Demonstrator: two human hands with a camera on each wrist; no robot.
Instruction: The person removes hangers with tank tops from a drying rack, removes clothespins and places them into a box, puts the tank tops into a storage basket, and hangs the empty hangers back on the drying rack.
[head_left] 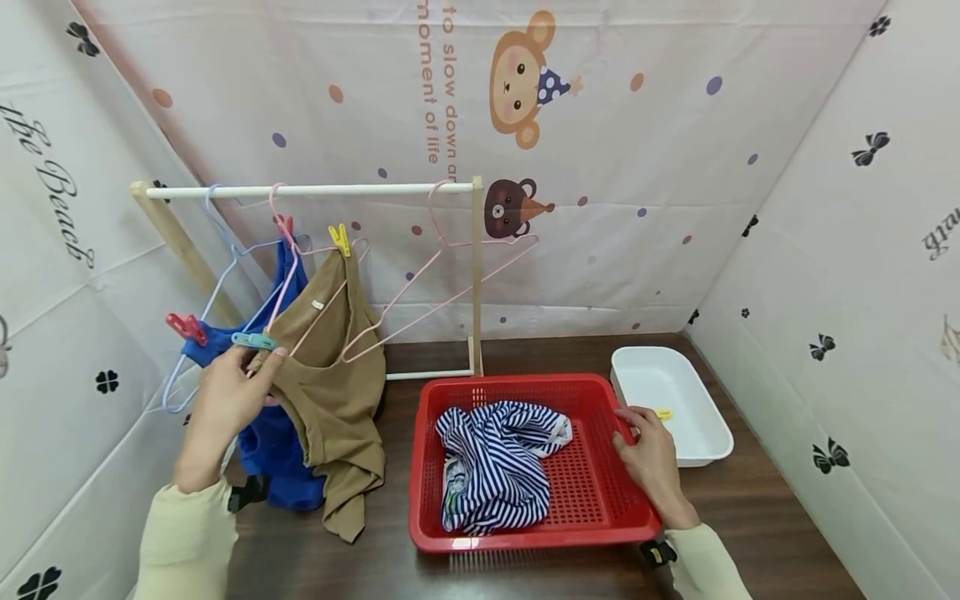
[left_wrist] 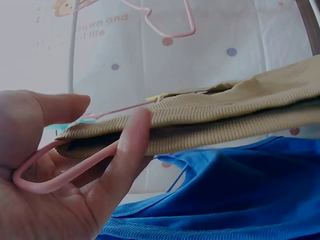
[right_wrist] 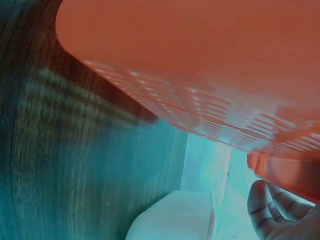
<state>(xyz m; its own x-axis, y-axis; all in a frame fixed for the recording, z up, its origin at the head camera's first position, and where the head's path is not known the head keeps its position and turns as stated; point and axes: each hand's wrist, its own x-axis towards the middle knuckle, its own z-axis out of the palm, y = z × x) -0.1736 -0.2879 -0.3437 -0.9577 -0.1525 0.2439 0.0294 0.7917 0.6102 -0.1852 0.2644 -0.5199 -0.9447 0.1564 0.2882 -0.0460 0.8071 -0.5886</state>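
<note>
At the rack's left side, my left hand (head_left: pixel 228 396) holds the end of a pink hanger (left_wrist: pixel 65 177) at the ribbed edge of a brown garment (head_left: pixel 337 408). A teal clothespin (head_left: pixel 253 341) sits just above those fingers, and a yellow clothespin (head_left: pixel 340 240) grips the garment's far side. Behind it hangs a blue garment (head_left: pixel 273 458) on a blue hanger (head_left: pixel 217 287), with red clothespins (head_left: pixel 187 328) on it. My right hand (head_left: pixel 651 454) grips the right rim of a red basket (head_left: pixel 536 540), in which a crumpled striped garment (head_left: pixel 498 471) lies.
Another pink hanger (head_left: pixel 408 287) hangs bare on the rack's white bar (head_left: pixel 360 190), near the right post (head_left: pixel 477 283). Right of the basket, a white tray (head_left: pixel 705 433) holds a yellow clothespin (head_left: pixel 663 414). Printed cloth walls (head_left: pixel 637 208) enclose the brown table (head_left: pixel 780 517).
</note>
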